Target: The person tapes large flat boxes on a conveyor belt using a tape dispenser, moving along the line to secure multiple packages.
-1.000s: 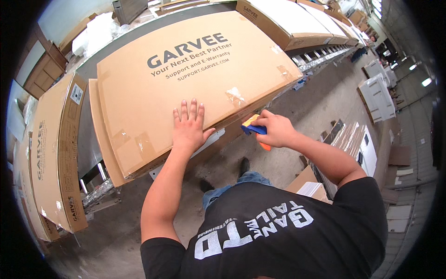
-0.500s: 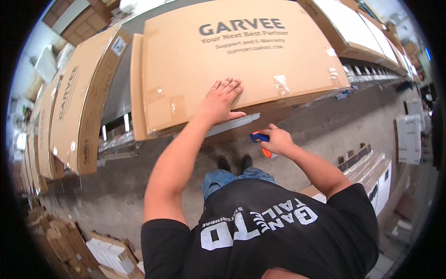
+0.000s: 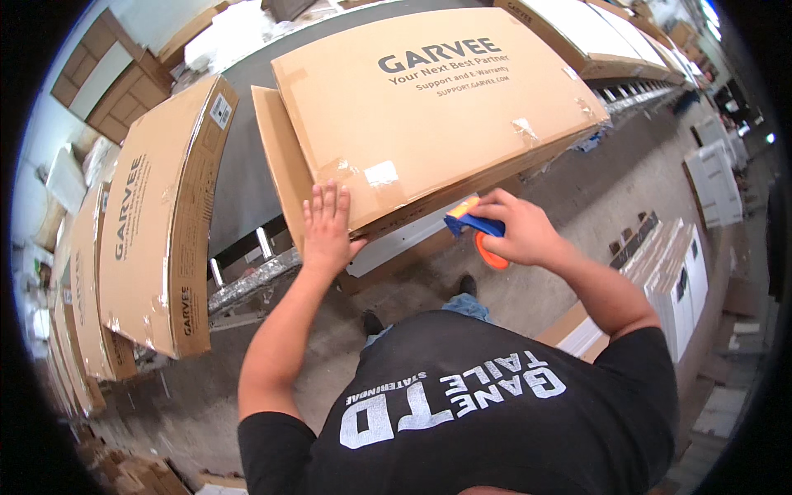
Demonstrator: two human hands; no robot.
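A large brown cardboard box (image 3: 429, 124) lies flat in front of me, with dark print and pieces of clear tape on its top. My left hand (image 3: 328, 227) is open, its fingers spread against the box's near left corner. Beside that corner, a cardboard flap (image 3: 279, 153) sticks out along the left end. My right hand (image 3: 528, 229) is closed round a blue and orange tape dispenser (image 3: 483, 224), held in the air just off the box's near side. The palm side of the grip is hidden.
The box rests on a dark conveyor (image 3: 235, 186) with metal rollers. More long cartons (image 3: 153, 231) stand on the left, and another carton (image 3: 586, 41) lies beyond on the right. Stacked white panels (image 3: 672, 280) stand on the floor at right. Below is a concrete floor (image 3: 627, 186).
My left hand has slid left from the box's top to its near left corner. The tape dispenser is turned and raised slightly, still in my right hand. The view has shifted.
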